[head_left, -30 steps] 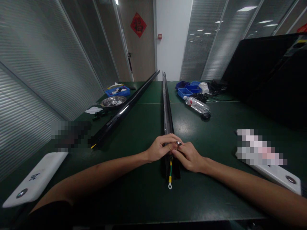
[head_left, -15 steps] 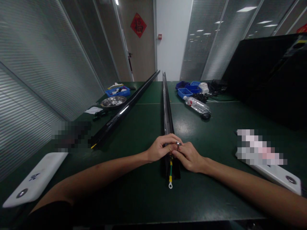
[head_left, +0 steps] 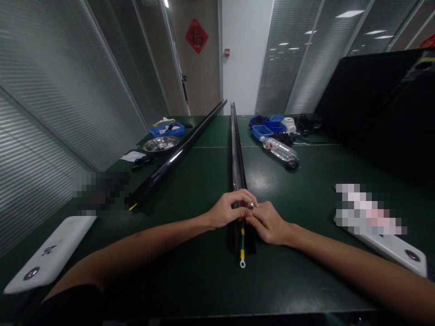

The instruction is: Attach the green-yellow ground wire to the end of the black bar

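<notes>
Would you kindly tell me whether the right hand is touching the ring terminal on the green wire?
Apart: the head view shows the ring terminal lower in the picture than the right hand, with a gap between them.

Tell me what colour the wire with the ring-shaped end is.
The wire is green between two yellow sleeves; the head view shows it.

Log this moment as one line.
left hand: over right rail; right hand: against left hand; shiny item: where hands meet, unidentified; wire: ring terminal exposed; left rail: untouched
</notes>
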{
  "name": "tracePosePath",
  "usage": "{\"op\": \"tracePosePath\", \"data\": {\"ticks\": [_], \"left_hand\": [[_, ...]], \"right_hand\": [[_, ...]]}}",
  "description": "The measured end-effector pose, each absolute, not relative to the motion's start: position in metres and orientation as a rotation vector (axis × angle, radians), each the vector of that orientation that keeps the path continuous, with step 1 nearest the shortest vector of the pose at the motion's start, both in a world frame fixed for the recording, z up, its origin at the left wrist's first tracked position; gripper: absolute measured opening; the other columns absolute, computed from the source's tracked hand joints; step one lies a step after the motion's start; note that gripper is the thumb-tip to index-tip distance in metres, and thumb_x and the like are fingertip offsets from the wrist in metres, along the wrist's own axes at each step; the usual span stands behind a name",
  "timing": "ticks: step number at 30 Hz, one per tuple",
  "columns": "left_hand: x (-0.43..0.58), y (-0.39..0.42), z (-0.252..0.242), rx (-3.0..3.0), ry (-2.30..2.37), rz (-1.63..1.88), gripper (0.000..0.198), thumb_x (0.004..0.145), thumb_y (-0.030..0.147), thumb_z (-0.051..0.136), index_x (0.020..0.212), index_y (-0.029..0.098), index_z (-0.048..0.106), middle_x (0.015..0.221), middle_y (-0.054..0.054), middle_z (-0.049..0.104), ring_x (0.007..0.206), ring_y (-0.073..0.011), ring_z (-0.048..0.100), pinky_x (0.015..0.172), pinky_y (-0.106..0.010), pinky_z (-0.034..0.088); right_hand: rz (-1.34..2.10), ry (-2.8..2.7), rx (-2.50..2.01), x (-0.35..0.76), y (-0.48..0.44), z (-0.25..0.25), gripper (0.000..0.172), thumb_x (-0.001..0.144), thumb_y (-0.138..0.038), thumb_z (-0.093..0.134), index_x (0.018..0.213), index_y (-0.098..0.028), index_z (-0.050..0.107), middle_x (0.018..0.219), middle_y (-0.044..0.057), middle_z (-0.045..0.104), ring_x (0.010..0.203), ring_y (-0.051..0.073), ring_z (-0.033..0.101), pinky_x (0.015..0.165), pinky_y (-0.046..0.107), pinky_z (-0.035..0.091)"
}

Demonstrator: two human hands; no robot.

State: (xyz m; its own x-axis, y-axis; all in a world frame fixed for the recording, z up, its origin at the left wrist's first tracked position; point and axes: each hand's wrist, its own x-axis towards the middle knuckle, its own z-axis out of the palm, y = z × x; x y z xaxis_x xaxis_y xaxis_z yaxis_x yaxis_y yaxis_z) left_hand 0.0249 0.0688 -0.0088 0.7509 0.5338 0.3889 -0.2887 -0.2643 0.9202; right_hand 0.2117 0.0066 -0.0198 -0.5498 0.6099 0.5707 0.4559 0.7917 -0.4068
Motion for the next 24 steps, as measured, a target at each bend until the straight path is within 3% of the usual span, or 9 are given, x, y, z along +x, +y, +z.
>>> {"op": "tracePosePath", "data": {"ticks": [5, 10, 12, 24], "left_hand": [[0.0261, 0.0659, -0.0076, 1.607, 0.187, 0.802, 0.031, 0.087, 0.038, 0.081, 0.092, 0.010, 0.068, 0.101, -0.010, 0.065, 0.073, -0.0129, 0.059, 0.056, -0.020, 0.049], [0.0256, 0.0674, -0.0066, 1.691, 0.165, 0.871, 0.027, 0.089, 0.036, 0.080, 0.092, 0.011, 0.070, 0.101, -0.010, 0.069, 0.093, -0.0196, 0.065, 0.088, -0.033, 0.052], [0.0252, 0.0678, -0.0070, 1.713, 0.166, 0.880, 0.027, 0.091, 0.037, 0.078, 0.095, 0.011, 0.071, 0.103, -0.012, 0.070, 0.097, -0.0214, 0.066, 0.093, -0.036, 0.051], [0.0255, 0.0675, -0.0054, 1.739, 0.166, 0.920, 0.029, 0.096, 0.040, 0.071, 0.096, 0.011, 0.075, 0.105, -0.014, 0.073, 0.098, -0.0231, 0.069, 0.092, -0.038, 0.054]], "right_hand": [[0.293, -2.270, -0.773, 0.2116, 0.0060, -0.0197, 0.040, 0.110, -0.032, 0.034, 0.085, -0.017, 0.061, 0.068, 0.003, 0.063, 0.057, 0.016, 0.056, 0.056, 0.028, 0.037], [0.232, -2.233, -0.780, 0.2111, 0.0067, -0.0217, 0.041, 0.111, -0.032, 0.035, 0.078, -0.019, 0.056, 0.064, 0.002, 0.060, 0.055, 0.015, 0.052, 0.054, 0.028, 0.035], [0.227, -2.197, -0.796, 0.2107, 0.0064, -0.0219, 0.041, 0.111, -0.033, 0.036, 0.077, -0.019, 0.055, 0.064, 0.001, 0.059, 0.053, 0.015, 0.052, 0.054, 0.028, 0.034], [0.221, -2.170, -0.828, 0.2100, 0.0047, -0.0198, 0.044, 0.113, -0.031, 0.037, 0.076, -0.018, 0.056, 0.063, 0.001, 0.059, 0.055, 0.014, 0.055, 0.055, 0.029, 0.036]]}}
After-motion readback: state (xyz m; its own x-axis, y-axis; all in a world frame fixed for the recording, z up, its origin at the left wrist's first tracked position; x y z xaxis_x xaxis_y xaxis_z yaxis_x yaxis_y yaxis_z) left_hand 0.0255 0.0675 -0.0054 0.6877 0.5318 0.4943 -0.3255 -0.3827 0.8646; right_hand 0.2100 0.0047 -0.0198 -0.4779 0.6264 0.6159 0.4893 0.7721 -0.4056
